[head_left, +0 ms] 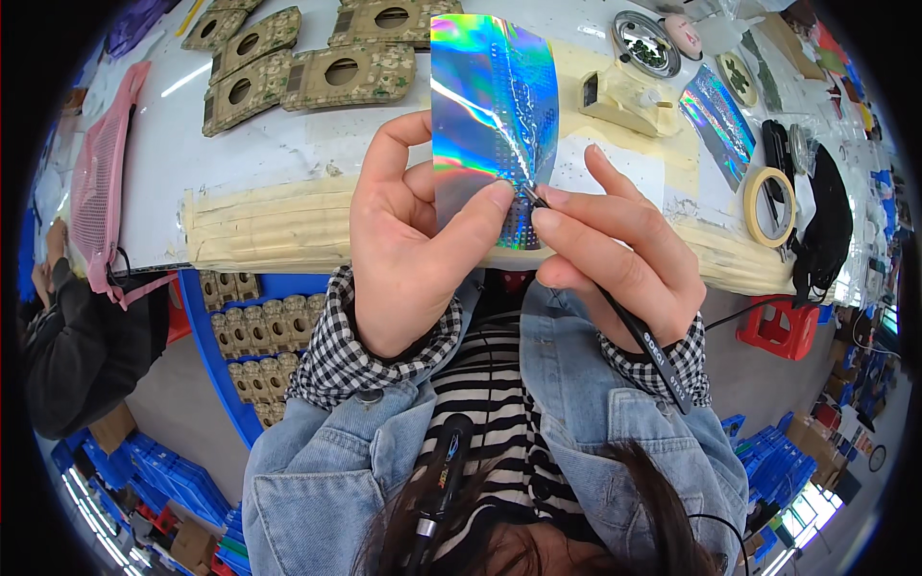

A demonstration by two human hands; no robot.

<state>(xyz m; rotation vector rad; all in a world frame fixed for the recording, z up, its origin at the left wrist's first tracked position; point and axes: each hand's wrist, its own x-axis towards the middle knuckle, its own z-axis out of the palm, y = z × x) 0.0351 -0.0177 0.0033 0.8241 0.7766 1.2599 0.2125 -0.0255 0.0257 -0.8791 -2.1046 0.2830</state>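
Observation:
My left hand (408, 240) grips a shiny holographic sticker sheet (492, 96) by its lower part, thumb in front and fingers behind. The sheet stands up above the table's near edge, slightly creased, with rows of tiny marks on it. In my right hand (629, 250) is a pair of black tweezers (639, 331), pinched between thumb and fingers. Their metal tip touches the sheet beside my left thumb. Whether a tiny sticker sits in the tip is too small to tell.
Several camouflage-patterned parts with round holes (351, 77) lie at the far left; more fill a blue tray (219, 370) below the table edge. Rightward are a beige block (629, 104), a metal dish (619, 38), another holographic sheet (718, 125) and a tape roll (752, 206). Another person sits left.

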